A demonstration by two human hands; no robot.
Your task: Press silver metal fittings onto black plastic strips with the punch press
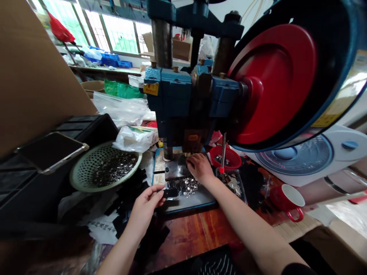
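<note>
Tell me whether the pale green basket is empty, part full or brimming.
Part full: small shiny pieces lie in the basket, and bare perforated wall shows above them.

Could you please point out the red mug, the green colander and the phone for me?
Red mug (281, 197): head view, on its outer side.
Green colander (81, 176): head view, on its perforated wall.
Phone (50, 151): head view, on its dark screen.

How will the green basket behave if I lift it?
The basket is probably heavy for its size, since many metal pieces lie inside. They look loose, so they may slide if it tilts. Its thin, holed wall might flex slightly.
</note>
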